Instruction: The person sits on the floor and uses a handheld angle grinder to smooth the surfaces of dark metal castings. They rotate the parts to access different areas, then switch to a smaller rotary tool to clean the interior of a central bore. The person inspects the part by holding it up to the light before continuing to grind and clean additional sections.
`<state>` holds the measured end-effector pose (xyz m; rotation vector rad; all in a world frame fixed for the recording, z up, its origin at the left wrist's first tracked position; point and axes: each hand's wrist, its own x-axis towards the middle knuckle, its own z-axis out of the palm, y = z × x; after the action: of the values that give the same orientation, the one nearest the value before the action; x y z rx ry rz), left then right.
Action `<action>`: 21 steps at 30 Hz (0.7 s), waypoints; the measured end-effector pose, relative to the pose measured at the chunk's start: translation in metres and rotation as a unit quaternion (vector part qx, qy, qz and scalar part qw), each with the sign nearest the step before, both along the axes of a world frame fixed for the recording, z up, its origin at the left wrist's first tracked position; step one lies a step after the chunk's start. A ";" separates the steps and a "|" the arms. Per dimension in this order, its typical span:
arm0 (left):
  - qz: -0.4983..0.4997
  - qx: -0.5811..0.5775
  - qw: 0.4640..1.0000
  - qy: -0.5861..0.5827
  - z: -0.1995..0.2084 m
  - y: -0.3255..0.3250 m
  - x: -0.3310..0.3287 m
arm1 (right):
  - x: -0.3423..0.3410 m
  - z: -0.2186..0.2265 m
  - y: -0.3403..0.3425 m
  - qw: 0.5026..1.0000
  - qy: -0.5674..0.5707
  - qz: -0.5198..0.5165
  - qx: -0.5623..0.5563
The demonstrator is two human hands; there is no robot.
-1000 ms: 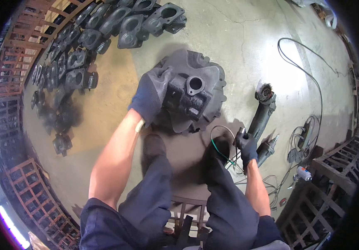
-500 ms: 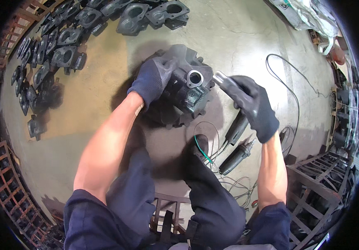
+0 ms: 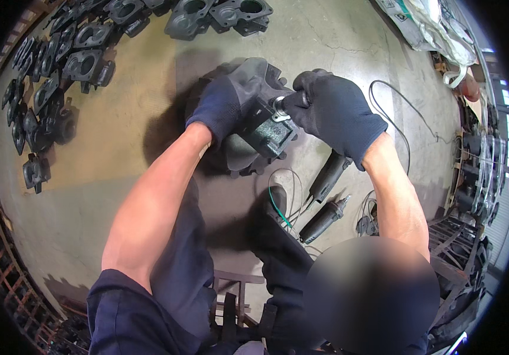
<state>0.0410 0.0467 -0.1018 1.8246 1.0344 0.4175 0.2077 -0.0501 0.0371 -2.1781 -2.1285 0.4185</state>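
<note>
A large dark metal casting (image 3: 266,135) with a toothed or lobed rim rests in front of my feet. My gloved left hand (image 3: 228,100) is closed over its upper left part. On its right side is a round port with a bright machined face (image 3: 280,116). My gloved right hand (image 3: 334,109) is closed at this port, its fingers round a shiny metal rod that the glove now mostly hides. The rod's end is at the port; how far it goes in cannot be seen.
Two dark corded hand tools, one (image 3: 329,176) above the other (image 3: 323,221), lie right of my foot with loose cables. Several dark castings (image 3: 89,65) stand in rows at the far left. Rusty crates (image 3: 12,266) and a metal rack (image 3: 452,242) flank me. A blurred patch covers the lower right.
My right hand has moved left and up, bringing the metal rod from beside the casting to its port. My left hand stays on the casting. The view has shifted slightly.
</note>
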 end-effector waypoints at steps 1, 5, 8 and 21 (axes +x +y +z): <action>0.003 -0.013 1.000 -0.001 -0.001 0.000 0.001 | -0.003 -0.002 0.003 0.999 -0.045 0.003 -0.022; 0.009 -0.027 0.999 0.017 -0.003 0.002 0.000 | -0.006 -0.003 0.003 0.999 -0.048 0.015 -0.019; -0.005 0.009 0.999 0.042 -0.007 0.004 0.002 | -0.001 -0.005 -0.001 1.000 -0.006 0.018 -0.004; 0.000 0.024 0.999 0.020 -0.006 0.003 0.003 | -0.008 -0.059 0.009 0.817 0.523 -0.162 0.180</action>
<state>0.0439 0.0499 -0.1077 1.8839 1.0591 0.4100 0.1992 -0.0411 -0.0219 -1.4596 -1.0875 0.8367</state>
